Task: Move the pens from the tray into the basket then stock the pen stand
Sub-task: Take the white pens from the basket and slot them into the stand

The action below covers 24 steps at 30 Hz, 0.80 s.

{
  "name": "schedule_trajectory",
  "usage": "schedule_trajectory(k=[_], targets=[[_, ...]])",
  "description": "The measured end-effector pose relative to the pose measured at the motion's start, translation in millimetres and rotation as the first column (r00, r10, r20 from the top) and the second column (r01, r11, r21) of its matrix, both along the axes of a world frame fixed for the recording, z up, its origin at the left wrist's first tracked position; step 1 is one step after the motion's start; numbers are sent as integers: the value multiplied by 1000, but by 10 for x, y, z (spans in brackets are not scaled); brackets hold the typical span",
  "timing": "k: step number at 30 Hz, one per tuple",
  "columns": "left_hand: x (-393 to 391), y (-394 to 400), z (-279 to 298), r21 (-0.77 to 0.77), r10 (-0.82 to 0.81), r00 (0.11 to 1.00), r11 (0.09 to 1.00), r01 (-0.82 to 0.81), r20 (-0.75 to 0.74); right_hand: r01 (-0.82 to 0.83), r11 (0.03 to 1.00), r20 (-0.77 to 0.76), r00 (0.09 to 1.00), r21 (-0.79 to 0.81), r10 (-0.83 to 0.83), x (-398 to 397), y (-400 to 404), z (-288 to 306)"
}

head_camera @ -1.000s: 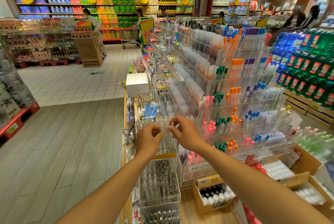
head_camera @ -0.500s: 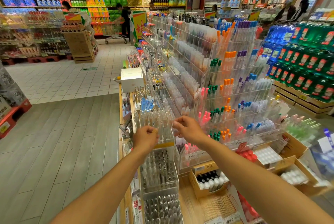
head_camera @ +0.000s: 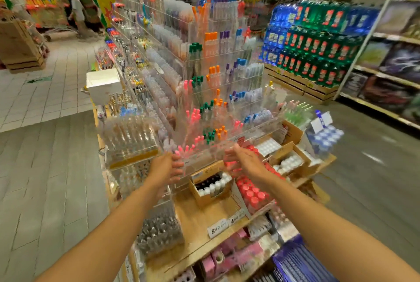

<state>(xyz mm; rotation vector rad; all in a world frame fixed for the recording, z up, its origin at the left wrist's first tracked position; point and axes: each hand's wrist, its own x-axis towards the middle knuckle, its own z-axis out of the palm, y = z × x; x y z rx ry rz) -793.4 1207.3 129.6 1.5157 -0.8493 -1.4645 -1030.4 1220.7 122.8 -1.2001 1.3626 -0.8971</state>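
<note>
The tiered clear acrylic pen stand [head_camera: 218, 99] holds orange, green, pink, purple and blue capped pens. Its lowest tier [head_camera: 204, 156] carries pink pens [head_camera: 193, 120]. My left hand [head_camera: 164, 168] is at the left end of that tier, its fingertips blurred behind the clear plastic. My right hand [head_camera: 245, 161] is at the tier's front right with palm turned left, thumb up and fingers extended, holding nothing. The whole view is motion-blurred. No basket is in view.
A clear bin of pens [head_camera: 129, 138] stands left of my hands and a white box [head_camera: 103, 85] behind it. Cardboard boxes of bottles [head_camera: 211, 185] and red-capped items [head_camera: 250, 193] sit on the wooden shelf [head_camera: 200, 220] below. Stacked drink packs [head_camera: 313, 38] stand right. Shoppers [head_camera: 78, 16] walk far left.
Both hands left the clear pen bin on the left and moved right and down to the stand's lowest tier. The hands spread apart, and the camera swung right.
</note>
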Motion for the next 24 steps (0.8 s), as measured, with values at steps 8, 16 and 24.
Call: schedule_trajectory(k=[8,16,24], targets=[[-1424,539,-333,22,-130,991,991,130,39,179,982,10,984,57,-180,-1599,875,-307],[-2843,1229,-975,149,-203,979,968,201,-1,215,964,-129,972,155,-196,-3121,1733,-926],[-3740,1599,-1646,326,-253,967,914,242,-8,263,914,-141,963,310,-229,-3865,2018,-1718]])
